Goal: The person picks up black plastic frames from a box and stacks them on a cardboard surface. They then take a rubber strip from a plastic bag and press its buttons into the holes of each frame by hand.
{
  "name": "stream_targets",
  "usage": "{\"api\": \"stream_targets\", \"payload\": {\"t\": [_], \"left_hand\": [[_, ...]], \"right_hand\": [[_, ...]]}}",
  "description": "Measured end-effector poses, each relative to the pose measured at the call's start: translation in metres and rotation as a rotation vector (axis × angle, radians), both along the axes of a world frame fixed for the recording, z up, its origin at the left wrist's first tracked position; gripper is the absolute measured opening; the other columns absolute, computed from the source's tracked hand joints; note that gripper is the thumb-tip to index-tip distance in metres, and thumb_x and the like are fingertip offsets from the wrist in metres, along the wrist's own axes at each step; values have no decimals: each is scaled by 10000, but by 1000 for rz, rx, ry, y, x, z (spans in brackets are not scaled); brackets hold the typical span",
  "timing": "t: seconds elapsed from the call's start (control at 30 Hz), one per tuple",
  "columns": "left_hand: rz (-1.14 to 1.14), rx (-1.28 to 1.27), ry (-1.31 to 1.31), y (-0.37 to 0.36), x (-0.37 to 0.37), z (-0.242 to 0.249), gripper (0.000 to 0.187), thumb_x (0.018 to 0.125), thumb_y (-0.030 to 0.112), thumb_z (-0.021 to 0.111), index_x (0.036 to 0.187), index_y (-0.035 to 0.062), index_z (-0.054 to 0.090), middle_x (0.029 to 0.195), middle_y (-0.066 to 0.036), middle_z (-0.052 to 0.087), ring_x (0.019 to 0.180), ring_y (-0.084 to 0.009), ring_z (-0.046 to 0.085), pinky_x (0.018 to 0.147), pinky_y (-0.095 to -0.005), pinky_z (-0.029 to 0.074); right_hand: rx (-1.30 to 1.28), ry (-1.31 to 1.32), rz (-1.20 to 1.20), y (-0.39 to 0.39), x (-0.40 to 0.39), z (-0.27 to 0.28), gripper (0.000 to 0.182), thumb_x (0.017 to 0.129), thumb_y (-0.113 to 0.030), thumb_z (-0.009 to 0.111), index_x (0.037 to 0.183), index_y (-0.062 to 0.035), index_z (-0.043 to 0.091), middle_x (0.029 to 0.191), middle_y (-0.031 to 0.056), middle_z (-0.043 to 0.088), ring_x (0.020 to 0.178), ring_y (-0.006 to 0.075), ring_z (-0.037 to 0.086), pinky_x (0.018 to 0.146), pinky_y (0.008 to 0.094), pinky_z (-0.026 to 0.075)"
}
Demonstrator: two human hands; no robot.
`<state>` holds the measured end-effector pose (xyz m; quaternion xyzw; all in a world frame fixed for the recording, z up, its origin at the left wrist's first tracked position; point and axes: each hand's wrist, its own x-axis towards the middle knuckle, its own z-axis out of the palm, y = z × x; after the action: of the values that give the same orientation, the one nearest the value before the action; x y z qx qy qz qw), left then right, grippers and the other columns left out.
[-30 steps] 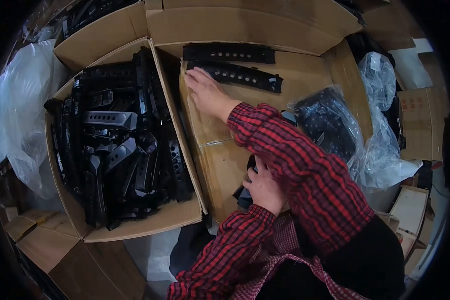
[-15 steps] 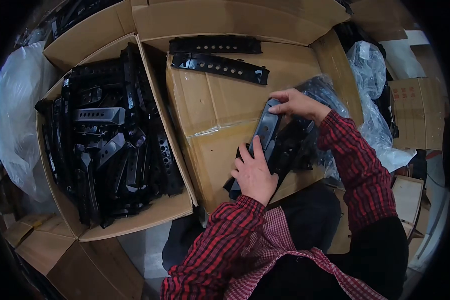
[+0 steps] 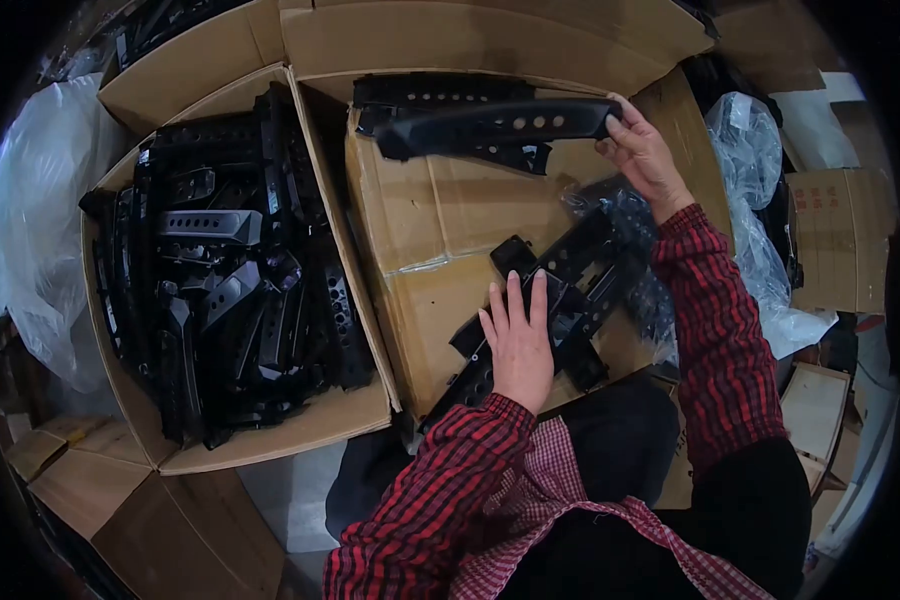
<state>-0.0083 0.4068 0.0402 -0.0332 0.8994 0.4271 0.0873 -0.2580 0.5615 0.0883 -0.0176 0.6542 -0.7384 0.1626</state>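
My right hand (image 3: pixel 642 150) grips one end of a long black plastic strip with round holes (image 3: pixel 470 124). The strip is held level above the cardboard surface, partly covering two similar black strips (image 3: pixel 515 90) that lie at the far side. My left hand (image 3: pixel 518 345) rests with its fingers spread on a pile of black plastic parts (image 3: pixel 570 325) near my lap. Part of that pile is hidden under the hand, and clear plastic wrap (image 3: pixel 630 225) lies over its far end.
On the left stands an open cardboard box (image 3: pixel 270 455) filled with many black plastic parts (image 3: pixel 215 228). Clear plastic bags (image 3: pixel 40 220) hang at the far left, with more plastic film (image 3: pixel 748 150) on the right. A closed carton (image 3: pixel 838 240) stands at the right.
My right hand has moved up and away, swinging the strip from upright beside my left hand to level over the far strips. My left hand has let go of it and spread on the pile.
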Motion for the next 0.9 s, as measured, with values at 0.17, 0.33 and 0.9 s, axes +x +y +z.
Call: {"api": "stream_targets", "payload": {"t": [0.17, 0.33, 0.9], "left_hand": [[18, -44, 5, 2, -1, -3, 746, 780, -65, 435, 1449, 150, 185, 1449, -208, 215, 1340, -426, 185, 1068, -572, 174], [-13, -25, -24, 1, -1, -2, 740, 785, -49, 452, 1447, 163, 195, 1442, -192, 233, 1335, -411, 206, 1067, -565, 182], [-21, -73, -8, 6, -3, -10, 679, 787, 12, 477, 1418, 115, 248, 1435, -186, 236, 1329, -405, 211, 1059, -575, 172]], "right_hand": [[507, 628, 550, -26, 15, -51, 387, 714, 98, 564, 1056, -61, 651, 977, 53, 626, 924, 194, 595, 865, 295, 461], [1334, 856, 675, -30, 46, -48, 311, 675, 22, 546, 949, -75, 655, 983, 86, 591, 991, 271, 550, 811, 381, 451], [1404, 1085, 722, -165, 57, -61, 663, 697, -218, 727, 1282, -119, 430, 1107, 98, 524, 1140, 283, 446, 1028, 525, 280]]}}
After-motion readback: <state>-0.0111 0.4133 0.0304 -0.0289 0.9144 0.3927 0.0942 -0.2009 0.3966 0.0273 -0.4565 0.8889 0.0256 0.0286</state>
